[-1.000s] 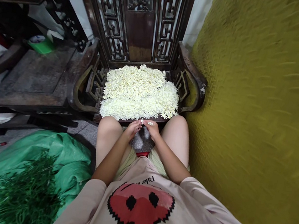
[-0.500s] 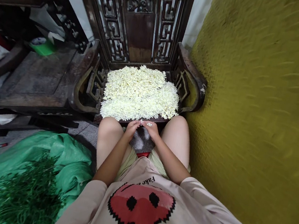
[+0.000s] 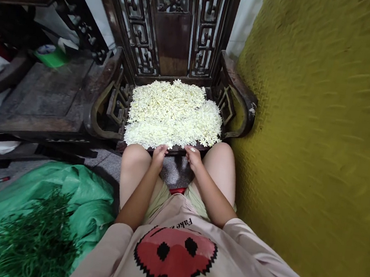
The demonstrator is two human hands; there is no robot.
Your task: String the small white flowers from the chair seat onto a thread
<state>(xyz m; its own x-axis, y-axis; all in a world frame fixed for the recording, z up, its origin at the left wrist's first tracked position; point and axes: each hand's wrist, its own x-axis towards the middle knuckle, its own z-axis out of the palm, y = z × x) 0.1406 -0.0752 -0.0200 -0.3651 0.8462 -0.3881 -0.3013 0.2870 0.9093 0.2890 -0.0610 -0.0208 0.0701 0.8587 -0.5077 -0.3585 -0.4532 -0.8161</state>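
A wide heap of small white and cream flowers [image 3: 171, 113] covers the seat of a dark carved wooden chair [image 3: 173, 40]. At the seat's front edge, my left hand [image 3: 159, 155] has its fingers drawn together. White petals show by its fingertips, but I cannot tell whether they are held or belong to the heap. My right hand [image 3: 194, 157] is a short way to the right, its fingers closed with a small white flower [image 3: 192, 149] showing among them. A gap separates the two hands, over the space between my knees.
On the left stands another dark wooden chair [image 3: 42, 95] with a roll of green tape [image 3: 52, 56] on it. Green leafy stems [image 3: 33, 236] lie on a green plastic sheet [image 3: 91, 189] at lower left. A large yellow textured surface [image 3: 320, 130] rises on the right.
My hands have moved apart from fingertips meeting in the middle, the left going left and the right going slightly right and up. The flower heap looks the same.
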